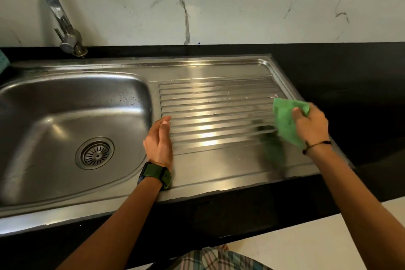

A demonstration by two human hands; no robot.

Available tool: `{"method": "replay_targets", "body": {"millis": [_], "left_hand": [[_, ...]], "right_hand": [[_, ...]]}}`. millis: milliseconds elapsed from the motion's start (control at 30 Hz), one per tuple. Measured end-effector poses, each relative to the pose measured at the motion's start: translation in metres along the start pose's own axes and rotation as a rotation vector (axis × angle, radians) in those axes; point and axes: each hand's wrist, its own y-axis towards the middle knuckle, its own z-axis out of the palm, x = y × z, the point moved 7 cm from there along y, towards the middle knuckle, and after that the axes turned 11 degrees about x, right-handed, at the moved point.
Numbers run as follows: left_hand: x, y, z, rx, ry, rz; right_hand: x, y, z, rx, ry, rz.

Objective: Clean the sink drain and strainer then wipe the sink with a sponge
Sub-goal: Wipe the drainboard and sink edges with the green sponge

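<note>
A person stands at a stainless steel sink (140, 66) set in a black countertop (350, 68), seen from above. The right hand (311, 126) is closed around a green scouring sponge (285, 120), thumb on top, holding it against the right end of the ribbed drainboard (219, 112); hand and sponge are blurred. The left hand (158, 141), wearing a dark green wristwatch (156, 174), holds nothing: its fingers are straight and together, the hand resting edge-down on the steel between basin and drainboard. In the basin to the left, the round slotted strainer (95, 153) sits in the drain. A curved chrome tap (57, 11) rises at the far left, before a white marble wall (241, 2)
</note>
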Motion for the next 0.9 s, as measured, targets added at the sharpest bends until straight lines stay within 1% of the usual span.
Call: {"method": "replay_targets", "body": {"millis": [33, 67, 133, 167, 200, 233, 267, 300, 333, 400, 533, 600, 733, 900], "left_hand": [[0.0, 0.0, 0.001, 0.007, 0.01, 0.005], [0.0, 0.001, 0.001, 0.011, 0.012, 0.008], [0.001, 0.001, 0.001, 0.009, 0.009, 0.007], [0.002, 0.002, 0.0, 0.007, 0.013, 0.008], [0.002, 0.002, 0.0, 0.007, 0.021, 0.009], [0.003, 0.003, -0.001, 0.008, 0.027, 0.009], [0.003, 0.003, -0.001, 0.01, 0.032, 0.009], [0.003, 0.003, -0.001, 0.01, 0.035, 0.01], [0.003, 0.003, -0.002, 0.01, 0.034, 0.009], [0.005, 0.003, -0.002, 0.014, 0.026, 0.006], [0.006, 0.002, -0.001, 0.028, 0.043, 0.017], [0.004, 0.001, 0.0, 0.025, 0.06, 0.024], [0.0, 0.0, 0.007, 0.082, 0.064, 0.035], [-0.008, -0.002, 0.014, 0.12, 0.142, 0.09]], "right_hand": [[0.002, 0.005, -0.005, -0.018, 0.087, 0.015], [0.003, 0.011, -0.006, 0.008, 0.147, 0.031], [0.002, 0.024, 0.002, 0.132, 0.176, 0.098], [0.0, 0.028, 0.007, 0.19, 0.104, 0.143], [-0.002, 0.03, 0.008, 0.203, -0.049, 0.158], [0.0, 0.031, 0.005, 0.165, -0.234, 0.129], [0.004, 0.03, 0.002, 0.104, -0.383, 0.056], [0.009, 0.027, 0.001, 0.051, -0.452, -0.029], [0.012, 0.023, 0.004, 0.033, -0.454, -0.092], [0.005, 0.017, 0.019, 0.095, -0.463, -0.121], [-0.036, 0.012, 0.048, 0.298, -0.559, 0.067], [-0.043, 0.012, 0.054, 0.305, -0.608, 0.085], [-0.039, 0.01, 0.061, 0.263, -0.644, 0.062], [-0.029, 0.005, 0.077, 0.292, -0.64, 0.037]]}}
